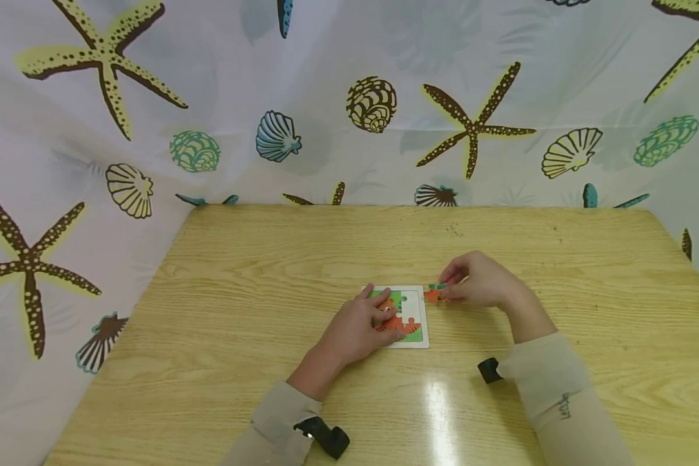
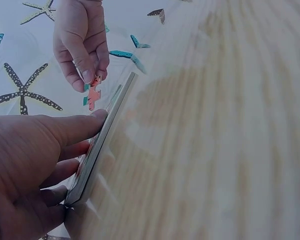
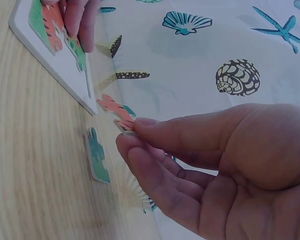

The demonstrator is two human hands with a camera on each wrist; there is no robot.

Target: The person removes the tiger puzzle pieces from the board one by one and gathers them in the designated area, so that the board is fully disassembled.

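A small square jigsaw board [image 1: 426, 327] with a white frame lies on the table, partly filled with green and orange striped pieces; its upper right part shows bare white. My left hand [image 1: 358, 327] rests on the board's left side, fingers spread over the picture and hiding some of it. Just off the board's right edge, my right hand [image 1: 480, 281] pinches an orange puzzle piece [image 3: 117, 111] with dark stripes between thumb and fingertips. Beneath that hand, a green puzzle piece [image 3: 96, 156] lies on the table beside the board in the right wrist view.
The wooden table [image 1: 239, 272] reaches back to a white curtain [image 1: 326, 58] printed with starfish and shells, which also hangs along the left and right sides. Black devices sit at the left wrist [image 1: 329, 440] and right wrist [image 1: 489, 370].
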